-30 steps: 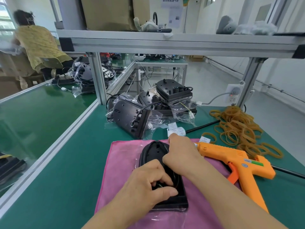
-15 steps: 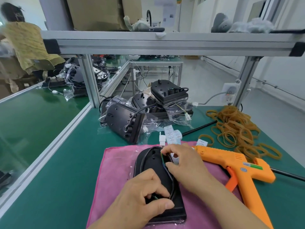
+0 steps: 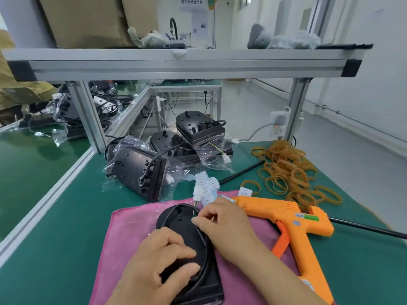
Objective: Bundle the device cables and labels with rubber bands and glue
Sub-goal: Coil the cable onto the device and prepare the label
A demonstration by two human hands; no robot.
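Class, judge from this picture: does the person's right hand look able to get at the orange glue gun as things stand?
Probably yes. The glue gun lies just right of the right hand, with nothing between them; the hand would first have to release the cable it pinches.

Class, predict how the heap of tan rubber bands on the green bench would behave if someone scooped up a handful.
Probably floppy: the rubber bands lie in limp, flattened loops. Likely to tangle and drag neighbours, since they overlap. Seemingly light, being thin.
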